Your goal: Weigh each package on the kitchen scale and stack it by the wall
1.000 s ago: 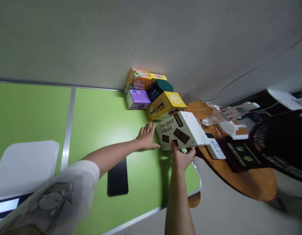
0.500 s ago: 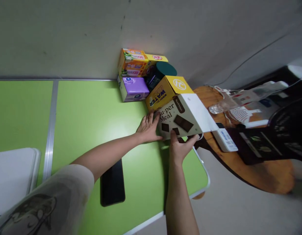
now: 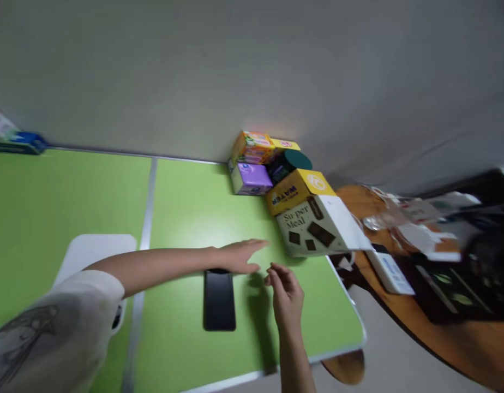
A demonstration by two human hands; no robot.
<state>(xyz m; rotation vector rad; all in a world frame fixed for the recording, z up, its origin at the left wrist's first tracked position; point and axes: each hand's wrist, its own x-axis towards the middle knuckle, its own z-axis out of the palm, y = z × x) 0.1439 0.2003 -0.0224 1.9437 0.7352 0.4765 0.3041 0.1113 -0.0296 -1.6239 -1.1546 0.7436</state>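
My left hand [image 3: 240, 256] is open, its fingers stretched out and nothing in it. It hangs over the table just above the top end of a black phone [image 3: 219, 303]. To its right, my right hand [image 3: 288, 292] holds nothing; its fingers are loosely curled with the thumb apart. Beyond both hands stands a white Su-per Meal box [image 3: 313, 226] with chocolate pictures, touched by neither. A yellow WATER box [image 3: 291, 191] is against its back. Behind that are a dark green-lidded tub [image 3: 297, 159], a purple tissue pack [image 3: 252, 179] and an orange carton [image 3: 254, 147].
The green table [image 3: 186, 218] has a metal seam and ends at the right. A white flat object [image 3: 92, 248] lies under my left arm. A blue box [image 3: 29, 143] is at far left. The round wooden table [image 3: 440, 327] holds a plastic bottle [image 3: 378, 222] and a white box [image 3: 391, 270].
Both hands have let go of the Su-per Meal box and drawn back toward me. The view has swung left, so things appear farther right and lower.
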